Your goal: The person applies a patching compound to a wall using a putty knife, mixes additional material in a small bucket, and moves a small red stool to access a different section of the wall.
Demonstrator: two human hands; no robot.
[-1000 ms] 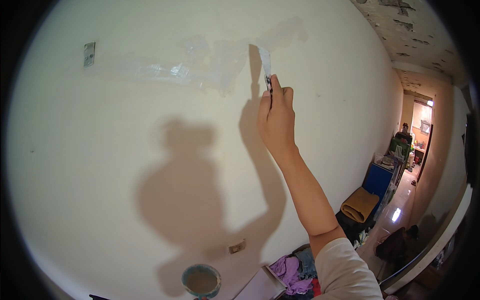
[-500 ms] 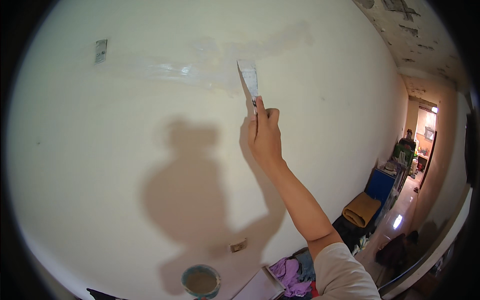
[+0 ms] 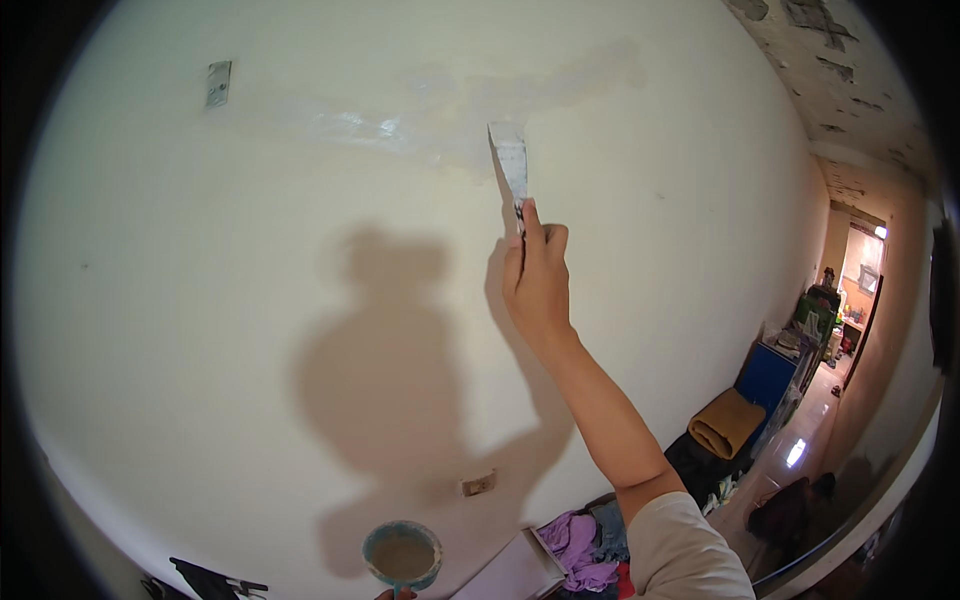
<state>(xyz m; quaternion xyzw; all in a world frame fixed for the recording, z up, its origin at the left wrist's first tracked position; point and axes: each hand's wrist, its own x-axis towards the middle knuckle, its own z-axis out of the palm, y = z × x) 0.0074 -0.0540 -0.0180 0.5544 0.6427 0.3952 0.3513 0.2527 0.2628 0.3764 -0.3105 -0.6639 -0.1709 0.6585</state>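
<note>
My right hand (image 3: 541, 280) grips the handle of a putty knife (image 3: 511, 160), index finger stretched along it. The knife's pale, smeared blade points up, its wide edge at or very near the wall (image 3: 640, 330), just below a patch of greyish filler (image 3: 350, 127), wet and shiny on its left side. At the lower edge, a few fingers of my left hand (image 3: 394, 594) are closed on the near side of a round teal bowl (image 3: 368, 550) with greyish-brown paste in it. The rest of that hand is out of the picture.
A switch plate (image 3: 218, 84) sits at upper left, a socket (image 3: 478, 485) low on the wall. Below right are an open box (image 3: 515, 570) with purple cloth (image 3: 572, 545), a folded brown mat (image 3: 727, 422) and a blue cabinet (image 3: 765, 375). A corridor runs beyond, under a peeling ceiling.
The view has shifted a little. The putty knife's blade is slightly lower relative to the filler patch. More of the bowl and of my left fingers shows at the bottom.
</note>
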